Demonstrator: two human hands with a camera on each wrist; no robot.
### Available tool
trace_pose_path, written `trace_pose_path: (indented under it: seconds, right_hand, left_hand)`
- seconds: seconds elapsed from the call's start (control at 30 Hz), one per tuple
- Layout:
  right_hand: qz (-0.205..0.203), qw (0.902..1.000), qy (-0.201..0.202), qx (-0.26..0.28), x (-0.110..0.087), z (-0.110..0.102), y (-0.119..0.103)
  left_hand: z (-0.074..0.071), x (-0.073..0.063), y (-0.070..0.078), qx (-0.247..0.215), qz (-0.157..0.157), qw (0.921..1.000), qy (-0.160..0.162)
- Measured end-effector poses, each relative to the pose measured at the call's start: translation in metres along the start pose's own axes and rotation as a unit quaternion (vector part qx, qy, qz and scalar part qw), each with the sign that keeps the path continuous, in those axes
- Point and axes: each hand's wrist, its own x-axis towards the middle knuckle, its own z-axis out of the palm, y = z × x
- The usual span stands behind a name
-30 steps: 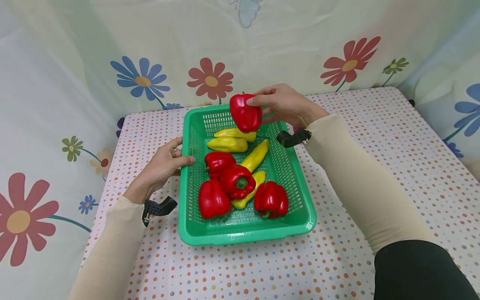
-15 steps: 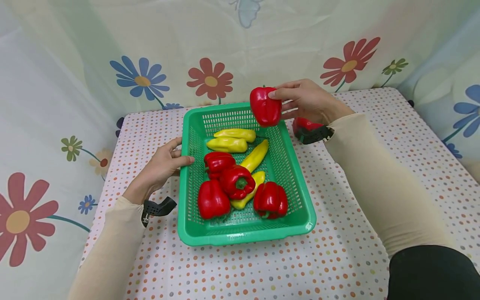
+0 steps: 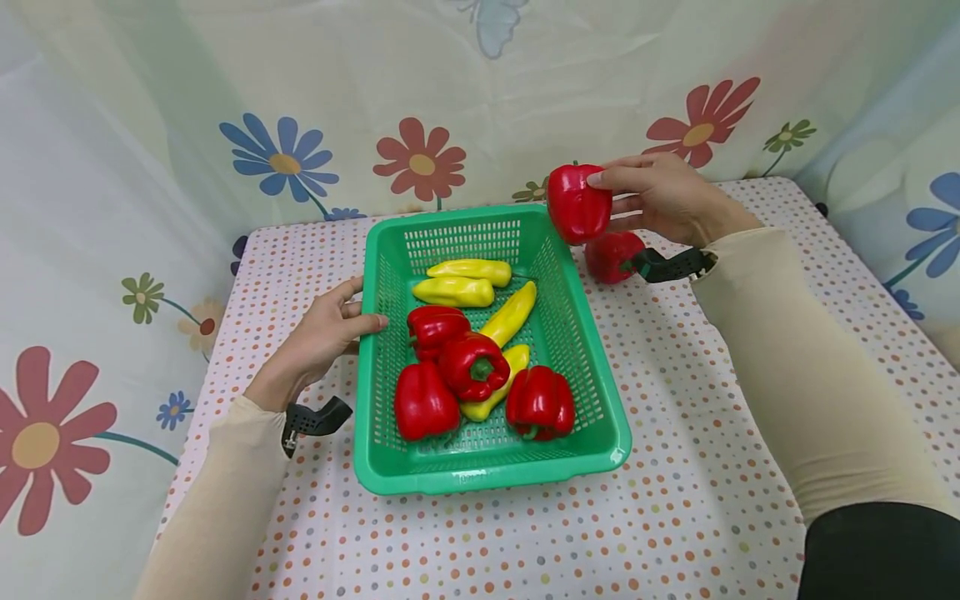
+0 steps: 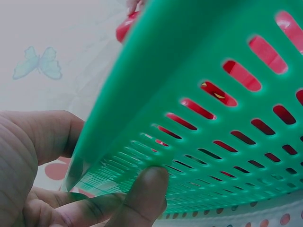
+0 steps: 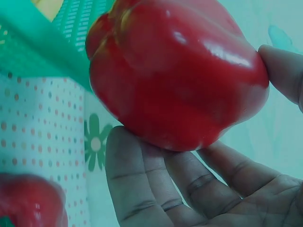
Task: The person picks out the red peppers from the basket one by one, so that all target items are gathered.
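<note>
Above the far right corner of the green plastic basket (image 3: pixel 487 481), my right hand (image 3: pixel 663 196) holds a red bell pepper (image 3: pixel 579 204). The right wrist view shows thumb on one side of that pepper and the fingers spread along the other. My left hand (image 3: pixel 321 335) grips the basket's left side, thumb over the rim and fingers against the slotted outer wall (image 4: pixel 199 142). Inside lie several red bell peppers (image 3: pixel 425 402), bunched toward the near end, and several long yellow peppers (image 3: pixel 453 291), two of them at the far end.
Another red bell pepper (image 3: pixel 611 257) sits on the dotted tablecloth (image 3: pixel 675 467), just outside the basket's right wall and below my right hand. A flower-print curtain (image 3: pixel 585 83) hangs behind the table and along both sides.
My right hand has carried the red bell pepper rightward from over the basket's far end to past its right rim. The pepper on the table has come into view. My left hand stays put.
</note>
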Motion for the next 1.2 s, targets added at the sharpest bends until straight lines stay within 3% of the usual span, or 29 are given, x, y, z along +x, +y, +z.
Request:
trace_pose_path:
  seconds: [0.6,1.2]
  right_hand:
    - [0.038,0.9979,0.029,0.043,0.003,-0.048,0.026]
    - [0.072,0.9931,0.077,0.052,0.005,-0.083,0.052]
  left_hand:
    - [0.0,-0.004,0.001,0.001,-0.006,1.0,0.003]
    - [0.001,-0.008,0.0,-0.006,-0.009,0.9999,0.003]
